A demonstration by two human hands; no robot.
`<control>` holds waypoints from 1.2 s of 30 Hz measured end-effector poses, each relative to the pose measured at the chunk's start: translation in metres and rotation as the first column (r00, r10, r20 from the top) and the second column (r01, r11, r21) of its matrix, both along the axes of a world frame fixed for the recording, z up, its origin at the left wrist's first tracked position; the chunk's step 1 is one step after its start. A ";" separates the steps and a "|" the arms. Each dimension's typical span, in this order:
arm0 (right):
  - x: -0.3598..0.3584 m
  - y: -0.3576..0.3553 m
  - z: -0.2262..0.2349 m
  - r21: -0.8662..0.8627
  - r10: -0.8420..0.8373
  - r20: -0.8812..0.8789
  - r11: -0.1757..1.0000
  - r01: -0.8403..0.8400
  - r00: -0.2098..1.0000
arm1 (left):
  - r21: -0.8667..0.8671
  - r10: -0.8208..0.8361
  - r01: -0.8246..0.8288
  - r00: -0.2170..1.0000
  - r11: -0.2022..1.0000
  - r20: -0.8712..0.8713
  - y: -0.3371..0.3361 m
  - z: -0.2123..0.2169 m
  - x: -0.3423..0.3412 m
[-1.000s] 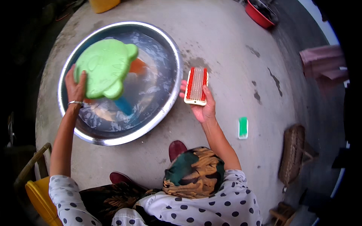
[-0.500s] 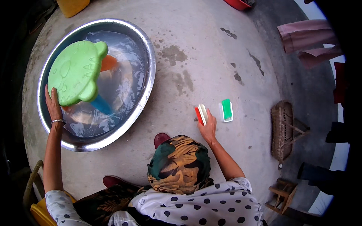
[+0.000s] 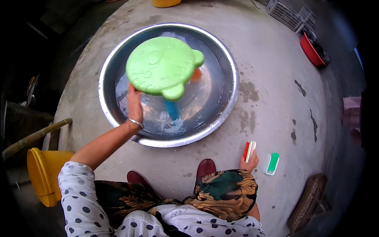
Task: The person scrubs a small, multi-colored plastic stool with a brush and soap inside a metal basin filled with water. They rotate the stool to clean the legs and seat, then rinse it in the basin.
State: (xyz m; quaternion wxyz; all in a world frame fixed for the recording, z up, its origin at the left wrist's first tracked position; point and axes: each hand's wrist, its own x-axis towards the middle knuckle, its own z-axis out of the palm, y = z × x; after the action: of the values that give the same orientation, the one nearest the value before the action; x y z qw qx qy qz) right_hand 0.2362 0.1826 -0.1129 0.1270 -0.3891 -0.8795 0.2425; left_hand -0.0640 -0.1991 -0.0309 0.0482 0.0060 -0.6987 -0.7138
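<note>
A light green plastic stool (image 3: 160, 65) with a bear-shaped seat stands tilted in a large metal basin (image 3: 103, 100) of water. Its blue leg (image 3: 171, 109) and an orange leg (image 3: 196, 75) show under the seat. My left hand (image 3: 135, 106) grips the seat's near left edge, its fingertips partly hidden beneath. Low over the floor, right of the basin, my right hand (image 3: 250, 161) is closed round a scrub brush (image 3: 250, 151) with red bristles and a pale back. Just right of that hand lies a white soap dish (image 3: 269, 171) with a green bar of soap (image 3: 274, 161).
At the left stands a yellow bucket (image 3: 47, 175) beside a bamboo pole (image 3: 37, 136). A red tub (image 3: 312, 51) and grey crates (image 3: 284, 15) are at the far right. A woven basket (image 3: 308, 201) lies at the near right. Wet patches (image 3: 248, 91) mark the concrete floor.
The view has turned left, so the basin sits nearer the middle. My left hand has shifted round to the seat's near edge. My right hand keeps the brush beside the soap dish.
</note>
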 end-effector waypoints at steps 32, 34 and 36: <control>-0.183 -0.079 0.129 -0.313 0.308 -0.576 0.773 -0.553 0.757 | 0.235 -0.067 0.021 0.980 0.972 0.189 0.073 0.031 -0.038; -0.193 -0.092 0.135 -0.401 0.311 -0.561 0.709 -0.581 0.767 | 0.435 -0.193 0.043 0.932 0.900 0.307 0.052 0.037 -0.041; -0.200 -0.106 0.138 -0.400 0.335 -0.576 0.680 -0.614 0.746 | 0.577 -0.277 0.047 0.907 0.815 0.318 0.030 0.045 -0.040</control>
State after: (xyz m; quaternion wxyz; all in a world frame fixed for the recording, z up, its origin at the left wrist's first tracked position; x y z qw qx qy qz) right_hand 0.0363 0.0766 0.0246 0.1390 -0.0899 -0.7816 0.6015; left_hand -0.1042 -0.1687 0.0142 -0.1569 0.0999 -0.4535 -0.8716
